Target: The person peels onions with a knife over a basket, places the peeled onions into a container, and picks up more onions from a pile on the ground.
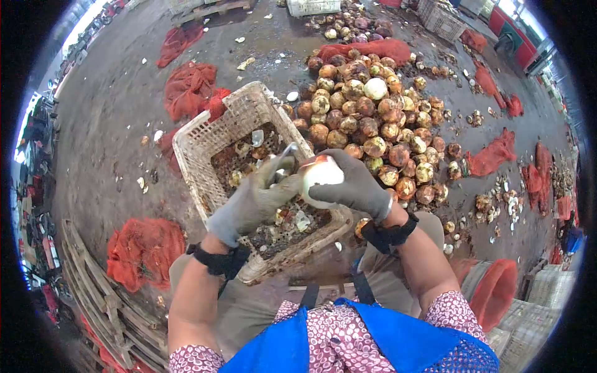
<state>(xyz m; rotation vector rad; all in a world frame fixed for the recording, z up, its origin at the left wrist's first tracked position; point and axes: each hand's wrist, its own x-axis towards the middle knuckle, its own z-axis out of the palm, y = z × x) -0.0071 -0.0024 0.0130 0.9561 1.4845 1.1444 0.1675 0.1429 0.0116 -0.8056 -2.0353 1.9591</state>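
Observation:
Over the right side of a dirty plastic crate (199,143), my gloved right hand (357,186) is wrapped round a partly peeled onion (324,176), its white flesh showing. Close beside it, my gloved left hand (258,199) is closed round a small metal tool (287,151), blurred, with its curved tip pointing up. Part of the tool is hidden by the fingers. Peel scraps and onion pieces lie inside the crate. A large heap of unpeeled onions (367,127) is on the floor just beyond my right hand.
Red mesh sacks (146,253) lie about the floor on both sides. A wooden pallet (99,292) is at the lower left. More crates (441,23) stand at the back, and a red mesh-lined basket (495,292) is at the lower right.

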